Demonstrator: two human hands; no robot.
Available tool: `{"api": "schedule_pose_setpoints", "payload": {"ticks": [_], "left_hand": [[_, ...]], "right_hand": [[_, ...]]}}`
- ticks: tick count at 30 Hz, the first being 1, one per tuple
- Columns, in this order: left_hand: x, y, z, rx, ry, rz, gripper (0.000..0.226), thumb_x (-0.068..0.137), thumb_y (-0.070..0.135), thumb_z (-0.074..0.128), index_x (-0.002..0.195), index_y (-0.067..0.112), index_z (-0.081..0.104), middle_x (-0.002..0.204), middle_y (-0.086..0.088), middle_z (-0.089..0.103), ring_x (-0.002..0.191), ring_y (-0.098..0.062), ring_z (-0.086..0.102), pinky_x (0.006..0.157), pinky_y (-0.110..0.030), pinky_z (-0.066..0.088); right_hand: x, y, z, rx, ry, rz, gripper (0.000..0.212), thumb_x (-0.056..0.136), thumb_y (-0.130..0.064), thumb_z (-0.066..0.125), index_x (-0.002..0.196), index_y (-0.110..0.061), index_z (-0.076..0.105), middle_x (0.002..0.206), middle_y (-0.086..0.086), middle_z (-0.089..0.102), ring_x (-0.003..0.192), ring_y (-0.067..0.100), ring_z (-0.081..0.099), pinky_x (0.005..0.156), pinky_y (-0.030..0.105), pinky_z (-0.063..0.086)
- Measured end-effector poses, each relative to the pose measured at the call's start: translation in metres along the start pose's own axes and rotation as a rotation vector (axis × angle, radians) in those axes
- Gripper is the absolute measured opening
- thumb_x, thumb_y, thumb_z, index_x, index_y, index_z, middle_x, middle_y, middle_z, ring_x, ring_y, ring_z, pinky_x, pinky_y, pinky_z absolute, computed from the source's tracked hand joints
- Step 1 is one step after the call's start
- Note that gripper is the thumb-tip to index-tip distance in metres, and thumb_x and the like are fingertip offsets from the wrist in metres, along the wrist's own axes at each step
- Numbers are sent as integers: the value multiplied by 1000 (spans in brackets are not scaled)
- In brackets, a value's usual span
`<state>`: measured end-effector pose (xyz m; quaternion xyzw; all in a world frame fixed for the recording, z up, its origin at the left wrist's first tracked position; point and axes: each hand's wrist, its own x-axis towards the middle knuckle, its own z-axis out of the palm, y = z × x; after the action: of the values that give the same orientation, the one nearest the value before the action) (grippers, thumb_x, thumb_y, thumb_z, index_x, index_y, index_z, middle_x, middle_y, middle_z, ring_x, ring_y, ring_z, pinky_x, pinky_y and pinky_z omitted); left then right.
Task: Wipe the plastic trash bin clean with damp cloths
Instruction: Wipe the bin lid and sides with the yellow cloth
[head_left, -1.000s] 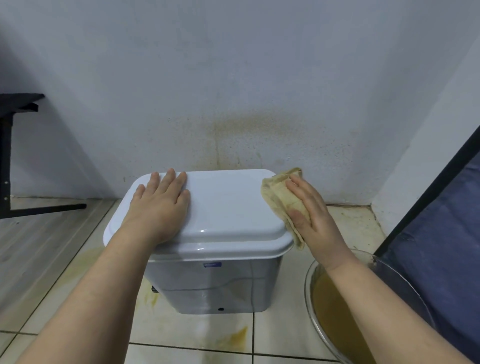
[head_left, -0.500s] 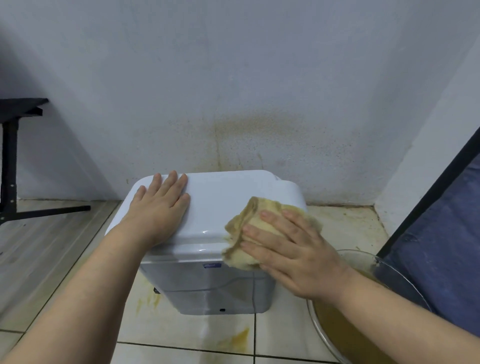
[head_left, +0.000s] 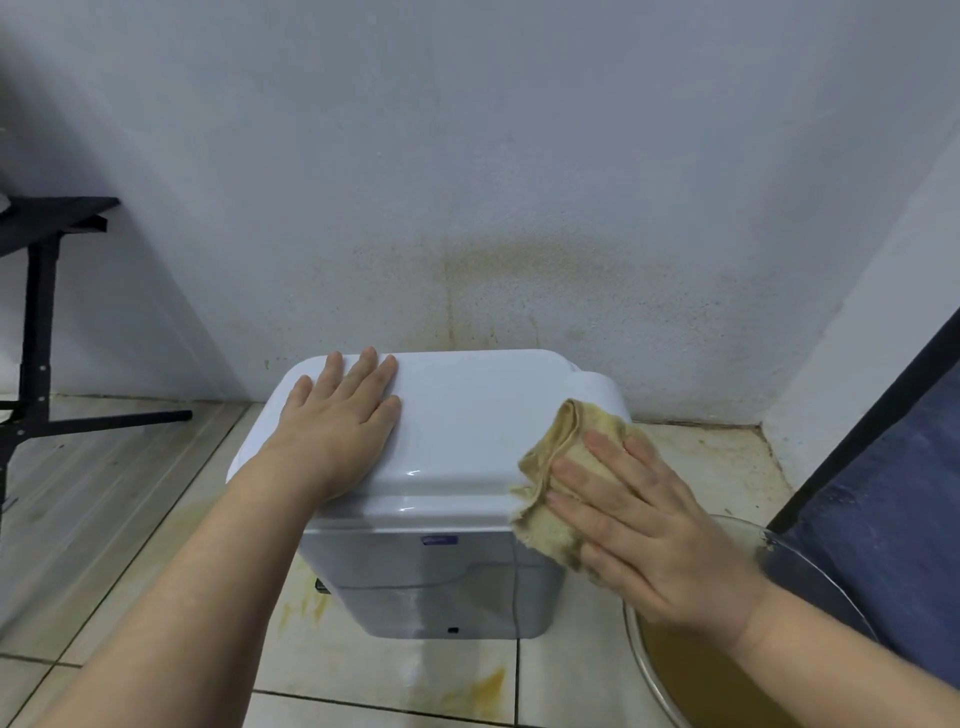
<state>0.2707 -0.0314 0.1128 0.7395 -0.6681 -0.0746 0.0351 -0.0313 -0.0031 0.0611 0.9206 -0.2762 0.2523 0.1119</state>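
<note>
The right hand (head_left: 660, 525), lower right of the frame, lies flat with straight fingers, pressing a folded yellowish cloth (head_left: 563, 457) against the front right corner of the lid (head_left: 467, 415) of a white plastic bin (head_left: 415, 587). The left hand (head_left: 337, 431), fingers also straight and together, rests palm down on the left part of the lid. The bin stands at the centre of the frame on a tiled floor (head_left: 156, 519) marked with yellow stains, close to a pale wall (head_left: 519, 130) that carries a brownish stain just above the bin. At the lower right edge, beside the bin, a clear bowl (head_left: 769, 540) holds murky brown water. A black metal stand (head_left: 36, 312) is at the far left.
</note>
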Motion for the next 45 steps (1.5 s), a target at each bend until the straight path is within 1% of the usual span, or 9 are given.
{"api": "schedule_pose_setpoints", "payload": {"ticks": [7, 10, 19, 26, 29, 32, 36, 40, 45], "left_hand": [[0, -1, -1, 11, -17, 16, 52, 98, 39, 12, 148, 36, -6, 157, 14, -12, 145, -13, -14, 117, -36, -5], [-1, -3, -2, -12, -5, 5, 52, 98, 39, 13, 148, 38, -3, 157, 15, -10, 145, -12, -13, 118, -36, -4], [-3, 25, -11, 11, 30, -132, 50, 99, 35, 15, 149, 29, 13, 159, 4, 3, 146, -20, -4, 117, -44, 0], [-33, 61, 12, -92, 81, -148, 54, 98, 35, 12, 150, 27, 4, 159, 2, -7, 145, -20, -12, 116, -43, -7], [-32, 48, 10, -87, 83, -105, 53, 99, 37, 13, 150, 30, 5, 159, 5, -6, 146, -17, -11, 116, -41, -7], [-32, 44, 11, -80, 63, -55, 52, 99, 38, 12, 150, 31, 4, 159, 7, -6, 145, -16, -11, 116, -40, -7], [-33, 42, 10, -85, 66, -54, 52, 99, 40, 13, 150, 33, 5, 159, 8, -6, 145, -16, -11, 116, -40, -7], [-30, 36, 9, -78, 44, -49, 51, 99, 42, 13, 149, 37, 5, 159, 10, -7, 145, -16, -14, 116, -41, -8], [-13, 28, -6, 6, -72, -89, 49, 98, 44, 9, 146, 45, 0, 158, 11, -12, 144, -22, -19, 113, -50, -14]], "right_hand": [[115, -4, 5, 104, -360, 325, 52, 97, -49, 17, 147, -37, 19, 157, -12, 16, 145, 14, 8, 115, 37, -1], [123, 25, 10, 97, -454, 493, 55, 95, -55, 20, 147, -40, 12, 158, -14, 8, 145, 16, 5, 116, 39, 4], [61, 13, 15, 429, 208, 769, 36, 93, -27, 53, 128, -19, 57, 129, 1, 55, 122, 20, 41, 101, 20, 26], [56, -52, 11, 479, 441, 945, 43, 94, -28, 31, 126, -13, 57, 127, -1, 57, 124, 17, 42, 106, 27, 32], [51, -75, 8, 351, 295, 848, 52, 97, -37, 21, 135, -15, 50, 145, -2, 44, 140, 19, 27, 116, 36, 20], [72, -52, 2, 187, -123, 664, 54, 96, -41, 14, 145, -26, 31, 156, -10, 20, 146, 18, 5, 117, 38, 4], [127, 11, -3, 503, -476, 650, 49, 99, -38, 32, 147, -33, 24, 157, -10, 17, 144, 16, 16, 118, 36, 12], [101, 6, 0, 654, -301, 800, 51, 97, -41, 39, 146, -33, 27, 154, -7, 28, 140, 13, 26, 107, 24, 20], [52, -76, 3, 708, 78, 891, 55, 93, -51, 21, 146, -37, 12, 147, -29, 12, 136, -12, 2, 107, 6, -2]]}}
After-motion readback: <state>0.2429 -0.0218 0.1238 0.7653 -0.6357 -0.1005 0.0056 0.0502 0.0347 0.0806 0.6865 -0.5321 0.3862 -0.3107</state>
